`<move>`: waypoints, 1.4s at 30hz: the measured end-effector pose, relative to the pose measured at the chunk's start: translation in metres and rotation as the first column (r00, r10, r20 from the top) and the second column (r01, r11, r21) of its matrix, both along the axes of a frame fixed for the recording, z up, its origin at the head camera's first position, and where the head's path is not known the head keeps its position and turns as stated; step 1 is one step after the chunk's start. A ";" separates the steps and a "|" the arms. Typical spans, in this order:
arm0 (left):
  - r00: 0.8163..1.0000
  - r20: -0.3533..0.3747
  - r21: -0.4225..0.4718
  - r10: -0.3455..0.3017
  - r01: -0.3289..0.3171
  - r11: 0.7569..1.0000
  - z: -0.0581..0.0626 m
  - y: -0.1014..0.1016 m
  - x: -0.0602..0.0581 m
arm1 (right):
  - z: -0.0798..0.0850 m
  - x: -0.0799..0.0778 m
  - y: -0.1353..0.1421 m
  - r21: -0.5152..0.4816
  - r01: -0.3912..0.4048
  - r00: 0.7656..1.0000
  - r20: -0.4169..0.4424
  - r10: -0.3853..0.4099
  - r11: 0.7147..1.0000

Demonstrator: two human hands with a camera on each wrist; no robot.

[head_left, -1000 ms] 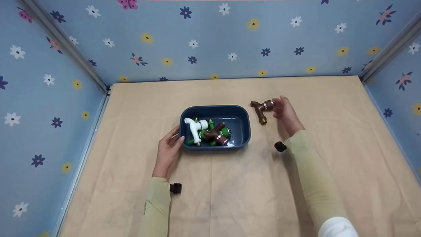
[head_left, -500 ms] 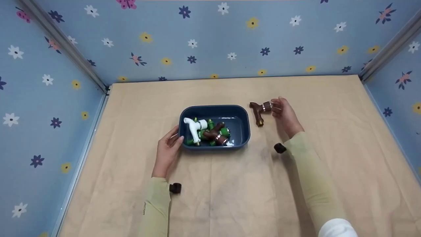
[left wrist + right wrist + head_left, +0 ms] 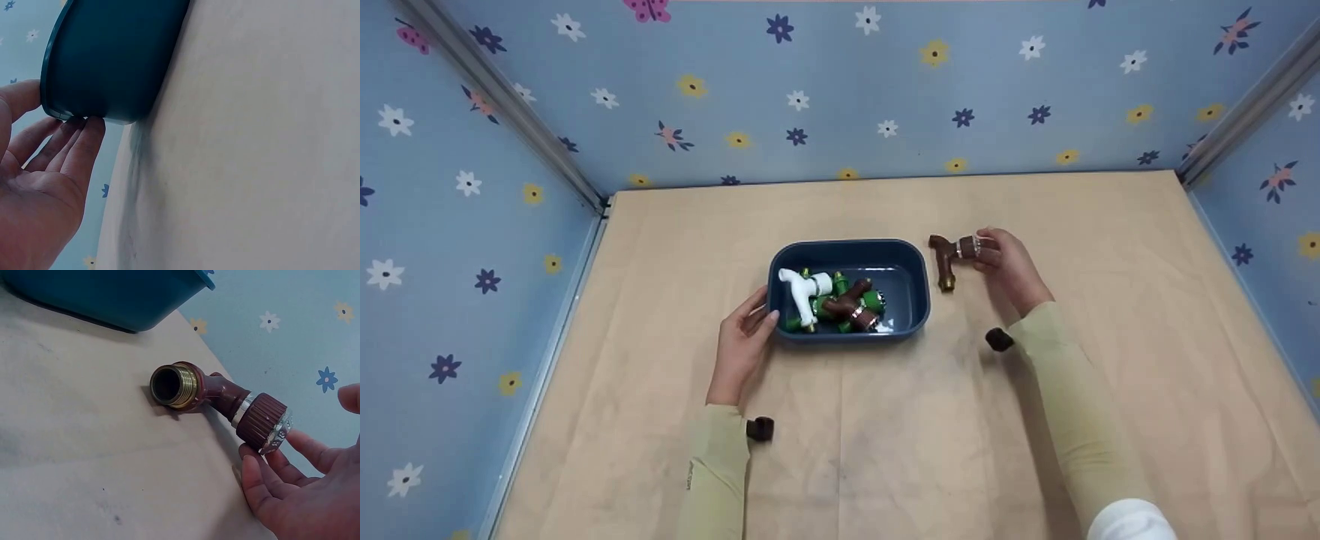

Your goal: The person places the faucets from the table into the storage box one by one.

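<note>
A brown tap (image 3: 944, 261) with a brass threaded end lies on the cloth right of the dark blue basin (image 3: 915, 322). My right hand (image 3: 1011, 270) has its fingers at the tap's ribbed knob (image 3: 261, 419); in the right wrist view the fingertips touch the knob's silver-rimmed end and the thumb stands apart. My left hand (image 3: 744, 341) rests against the basin's left end, fingers fairly straight along the wall and thumb at the rim. Inside the basin, a white tap (image 3: 802, 292) and another brown tap (image 3: 847, 304) lie over green taps (image 3: 874, 301), partly hidden.
Beige cloth (image 3: 885, 450) covers the table. Blue flowered walls (image 3: 840, 97) stand behind it and at both sides. A small black camera (image 3: 761, 429) sits by the left wrist and another black camera (image 3: 999, 339) by the right.
The brown tap outside the basin has turned slightly, its brass end shifting left. My right hand's fingers have come down over the knob. The left hand and basin stay put.
</note>
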State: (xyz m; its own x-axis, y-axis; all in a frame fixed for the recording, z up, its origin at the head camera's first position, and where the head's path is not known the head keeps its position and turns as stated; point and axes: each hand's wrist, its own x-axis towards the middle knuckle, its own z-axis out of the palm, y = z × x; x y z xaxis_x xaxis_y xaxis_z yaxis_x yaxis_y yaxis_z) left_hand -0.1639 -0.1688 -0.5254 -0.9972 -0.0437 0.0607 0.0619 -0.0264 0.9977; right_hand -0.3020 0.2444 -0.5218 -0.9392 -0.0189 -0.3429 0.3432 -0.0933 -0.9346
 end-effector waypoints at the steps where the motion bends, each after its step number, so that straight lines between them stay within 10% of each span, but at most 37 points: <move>1: 1.000 -0.001 0.004 0.001 -0.001 1.000 0.000 0.000 0.000 | -0.001 0.000 0.000 0.010 -0.014 1.000 -0.011 0.014 1.000; 22: 1.000 -0.007 0.010 -0.014 0.014 1.000 0.002 0.000 0.001 | -0.005 0.007 0.006 0.248 -0.088 0.992 -0.063 0.107 0.965; 42: 1.000 0.005 -0.031 0.001 -0.001 1.000 0.001 0.000 0.000 | 0.000 0.031 0.014 -0.003 -0.070 0.997 -0.038 0.070 0.998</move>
State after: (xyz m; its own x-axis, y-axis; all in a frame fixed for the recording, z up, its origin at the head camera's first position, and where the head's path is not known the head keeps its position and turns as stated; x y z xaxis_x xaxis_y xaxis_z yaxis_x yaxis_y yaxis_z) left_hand -0.1635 -0.1689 -0.5246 -0.9974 -0.0432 0.0572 0.0570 0.0048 0.9984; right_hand -0.2707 0.2580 -0.5219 -0.9477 -0.0863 -0.3072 0.3136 -0.0742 -0.9467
